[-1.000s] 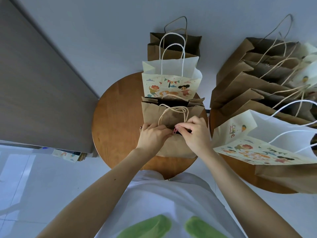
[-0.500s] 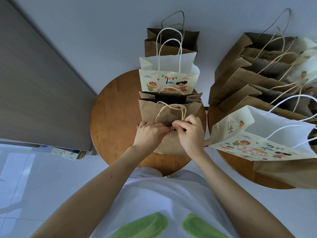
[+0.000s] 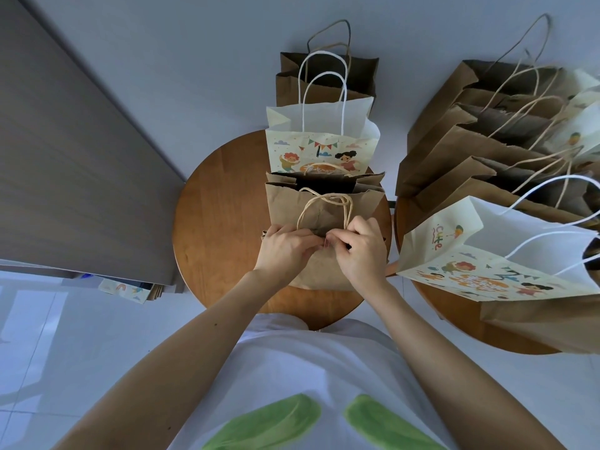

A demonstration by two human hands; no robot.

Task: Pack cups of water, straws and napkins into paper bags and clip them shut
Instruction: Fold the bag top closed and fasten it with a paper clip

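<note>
Where the grey cabinet (image 3: 81, 157) stands: far left against the pale wall, with a stack of flat printed paper (image 3: 125, 289) showing under its lower edge.
Near table (image 3: 220, 222): round, wooden, directly before the person in the white shirt (image 3: 311, 368).
Left hand (image 3: 285, 251): fingers curled, pinching the closed top of the brown paper bag (image 3: 319, 274) from its left side.
Brown paper bag: upright at the table's near edge, top edges pressed together under both hands, twine handles (image 3: 324, 203) lying away from the person; whether the brown panel with the dark opening just behind is a separate bag cannot be told.
Clip (image 3: 326, 243): a small pink sliver at the top edge of the bag, between the two hands, mostly hidden by fingertips.
Right hand (image 3: 360, 251): fingers and thumb curled, pinching the clip against the bag's top.
Printed bag (image 3: 321, 151): next in the row, white handles upright, cartoon children on its front.
Far brown bag (image 3: 328, 76): last in the row, open; what it stands on cannot be told.
Second table (image 3: 454, 319): round, wooden, at right, crowded with leaning brown bags (image 3: 454, 141) and a tilted printed bag (image 3: 487, 264) nearest the person.
</note>
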